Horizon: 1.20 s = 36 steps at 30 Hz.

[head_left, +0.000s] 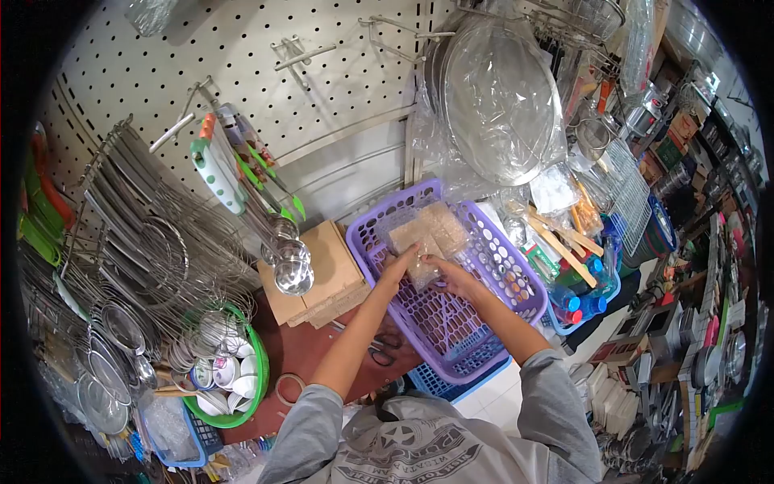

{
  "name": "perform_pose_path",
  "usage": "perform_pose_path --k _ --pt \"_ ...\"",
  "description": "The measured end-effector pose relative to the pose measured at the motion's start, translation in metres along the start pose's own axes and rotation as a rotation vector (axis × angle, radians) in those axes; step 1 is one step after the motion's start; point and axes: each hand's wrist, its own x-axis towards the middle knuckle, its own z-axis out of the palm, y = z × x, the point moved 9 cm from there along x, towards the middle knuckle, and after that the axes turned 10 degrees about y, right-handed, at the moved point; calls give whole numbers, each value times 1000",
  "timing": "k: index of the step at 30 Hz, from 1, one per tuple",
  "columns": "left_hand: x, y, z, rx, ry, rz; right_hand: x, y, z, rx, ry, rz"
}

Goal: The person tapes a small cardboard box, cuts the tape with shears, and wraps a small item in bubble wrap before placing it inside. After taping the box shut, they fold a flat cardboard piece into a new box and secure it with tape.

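Observation:
A clear plastic packet with tan, grainy-looking contents [422,272] is between my hands, over the purple plastic basket [528,292]. My left hand [401,263] is closed on its left side, thumb on top. On its right side, my right hand [454,277] grips it with bent fingers. More tan packets in clear wrap [443,227] lie just beyond my fingertips, at the basket's far end. The basket's latticed floor shows below my hands.
Flat cardboard boxes [326,262] are stacked left of the basket. Scissors [385,348] and a tape roll [289,389] lie on the red-brown surface. Ladles [292,270] hang above the boxes. A green basket [262,367] holds white bowls. Bottles [592,306] stand in a blue basket at right.

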Motion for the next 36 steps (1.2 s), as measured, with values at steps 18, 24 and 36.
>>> perform_pose_path --k 18,24,36 --pt "25 -18 -5 677 146 268 10 -14 -13 -142 135 -55" --pt "-3 -11 15 228 -72 -2 7 -22 -22 -323 201 -29" --pt "56 -47 0 392 111 352 32 -13 -41 -729 111 -19"
